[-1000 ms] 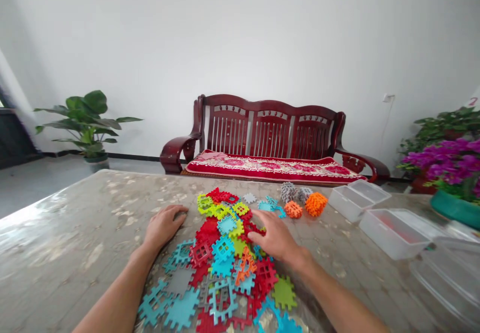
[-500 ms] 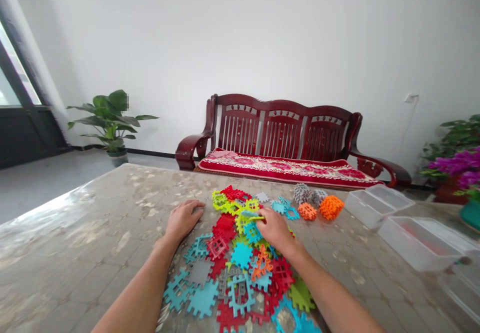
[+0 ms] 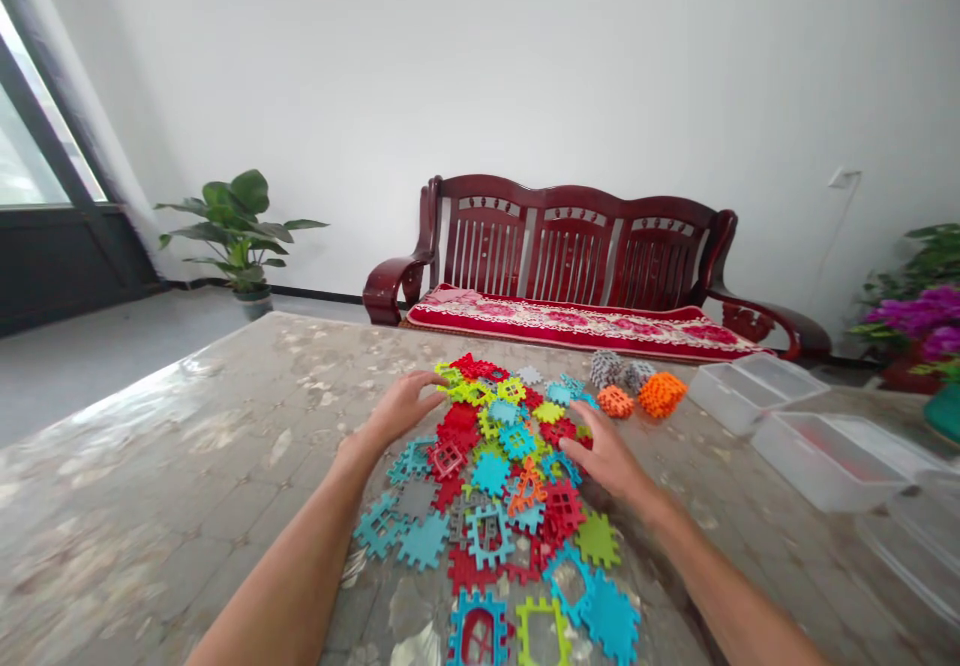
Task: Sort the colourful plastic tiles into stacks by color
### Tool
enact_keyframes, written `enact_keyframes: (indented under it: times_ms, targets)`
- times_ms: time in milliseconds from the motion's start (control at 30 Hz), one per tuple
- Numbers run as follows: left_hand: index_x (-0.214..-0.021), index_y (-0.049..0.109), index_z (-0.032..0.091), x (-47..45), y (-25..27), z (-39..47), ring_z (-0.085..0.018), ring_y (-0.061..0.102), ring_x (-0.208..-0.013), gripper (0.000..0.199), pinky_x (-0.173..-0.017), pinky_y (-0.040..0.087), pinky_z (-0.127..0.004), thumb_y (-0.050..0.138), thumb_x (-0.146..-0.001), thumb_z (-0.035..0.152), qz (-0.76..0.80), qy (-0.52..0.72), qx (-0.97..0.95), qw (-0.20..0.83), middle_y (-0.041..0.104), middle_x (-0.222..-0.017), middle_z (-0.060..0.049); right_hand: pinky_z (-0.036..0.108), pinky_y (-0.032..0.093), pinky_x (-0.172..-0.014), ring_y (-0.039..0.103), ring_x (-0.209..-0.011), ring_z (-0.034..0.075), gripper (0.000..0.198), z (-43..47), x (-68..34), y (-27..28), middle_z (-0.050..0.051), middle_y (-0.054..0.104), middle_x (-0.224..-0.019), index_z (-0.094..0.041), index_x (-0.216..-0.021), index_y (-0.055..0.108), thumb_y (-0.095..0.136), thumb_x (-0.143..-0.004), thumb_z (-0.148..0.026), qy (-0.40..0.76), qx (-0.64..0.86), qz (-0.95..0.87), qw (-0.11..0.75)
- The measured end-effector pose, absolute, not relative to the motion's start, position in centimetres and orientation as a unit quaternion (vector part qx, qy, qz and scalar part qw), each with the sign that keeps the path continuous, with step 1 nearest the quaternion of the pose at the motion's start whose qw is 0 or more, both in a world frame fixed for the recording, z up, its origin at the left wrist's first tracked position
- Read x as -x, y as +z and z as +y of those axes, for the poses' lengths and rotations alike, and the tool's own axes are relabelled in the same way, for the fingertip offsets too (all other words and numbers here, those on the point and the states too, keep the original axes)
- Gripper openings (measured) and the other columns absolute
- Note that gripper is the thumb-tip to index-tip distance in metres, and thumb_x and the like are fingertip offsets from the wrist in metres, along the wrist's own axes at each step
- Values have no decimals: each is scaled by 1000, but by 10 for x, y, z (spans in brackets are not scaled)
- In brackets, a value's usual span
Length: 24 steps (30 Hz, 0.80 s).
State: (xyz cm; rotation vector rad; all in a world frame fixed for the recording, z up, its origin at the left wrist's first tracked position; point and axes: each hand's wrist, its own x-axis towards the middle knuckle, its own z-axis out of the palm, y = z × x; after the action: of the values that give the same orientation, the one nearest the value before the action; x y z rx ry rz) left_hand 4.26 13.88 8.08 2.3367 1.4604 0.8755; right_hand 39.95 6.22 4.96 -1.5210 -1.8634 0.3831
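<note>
A spread of flat toothed plastic building tiles in red, blue, lime green and grey [image 3: 415, 499] covers the middle of the table. At the far left edge of the heap is my left hand [image 3: 409, 404], fingers apart, close to the lime tiles [image 3: 448, 376]. My right hand [image 3: 604, 451] is over the heap's right side with thumb and fingers spread, holding nothing. Nearby are a light blue tile [image 3: 559, 393] and a red tile [image 3: 556, 432]. An orange triangular frame tile [image 3: 527, 487] lies on top in the middle.
Orange block clusters [image 3: 661, 395] and grey ones [image 3: 605, 369] stand beyond my right hand. Clear plastic boxes [image 3: 825, 461] are at the right; one holds something reddish. The patterned table [image 3: 247, 426] extends left. Behind it stands a wooden bench [image 3: 570, 256].
My right hand has let go of a green and blue piece and moved right, its fingers opening. My left hand has shifted forward and right to the heap's edge. The view has tilted slightly.
</note>
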Motion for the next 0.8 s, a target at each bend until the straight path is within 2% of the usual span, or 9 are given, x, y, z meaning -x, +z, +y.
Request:
enact_keyframes:
  times_ms: [133, 233, 367, 433, 467, 567, 733, 800]
  targets:
    - [-115, 68, 22, -68, 109, 113, -24, 63, -115, 37, -105, 45, -41, 53, -89, 43, 455, 293, -827, 154, 71, -122, -8, 57, 22, -118, 24, -147, 36, 93, 14, -409, 54, 13, 31, -159, -26, -148, 43, 65, -72, -73, 183, 518, -792, 264]
    - [-128, 62, 22, -86, 119, 68, -28, 52, -130, 53, -112, 38, -47, 58, -86, 55, 426, 237, -860, 149, 62, -136, -12, 59, 19, -118, 15, -149, 39, 111, -23, -408, 60, 11, 17, -164, -30, -153, 32, 71, -62, -78, 224, 494, -817, 196]
    - [-150, 38, 34, -99, 103, -9, -39, 26, -146, 100, -115, 26, -62, 69, -64, 74, 367, 148, -903, 164, 33, -160, -14, 61, 16, -118, 8, -150, 40, 132, -59, -400, 56, 9, 4, -166, -32, -156, 21, 84, -47, -70, 241, 501, -822, 122]
    - [-154, 27, 37, -102, 88, -38, -44, 19, -148, 117, -114, 21, -68, 74, -54, 76, 365, 103, -909, 172, 23, -164, -14, 59, 17, -119, 7, -150, 39, 130, -67, -394, 51, 9, 4, -166, -33, -156, 21, 87, -47, -60, 229, 517, -817, 114]
    - [-155, 26, 37, -104, 81, -47, -46, 17, -148, 120, -114, 19, -70, 76, -52, 75, 365, 81, -911, 174, 21, -164, -15, 58, 17, -119, 8, -150, 38, 125, -69, -391, 48, 9, 6, -166, -33, -155, 23, 87, -51, -55, 217, 529, -812, 118]
    - [-153, 32, 35, -113, 67, -59, -47, 16, -148, 115, -113, 17, -72, 79, -53, 67, 407, 59, -898, 156, 22, -163, -16, 55, 21, -119, 19, -149, 35, 107, -63, -381, 48, 10, 14, -165, -30, -154, 29, 82, -63, -45, 176, 559, -798, 141]
    - [-143, 46, 39, -128, 66, -52, -40, 28, -145, 78, -114, 26, -64, 74, -70, 41, 439, 97, -887, 110, 35, -158, -9, 52, 29, -115, 40, -137, 33, 87, -43, -371, 61, 12, 41, -153, -23, -147, 44, 76, -69, -44, 111, 555, -808, 164]
    - [-140, 48, 39, -130, 66, -49, -37, 32, -143, 71, -114, 28, -61, 70, -72, 34, 425, 118, -892, 97, 39, -156, -7, 50, 34, -113, 47, -131, 32, 77, -38, -368, 63, 12, 50, -146, -21, -143, 50, 74, -73, -43, 88, 546, -812, 185]
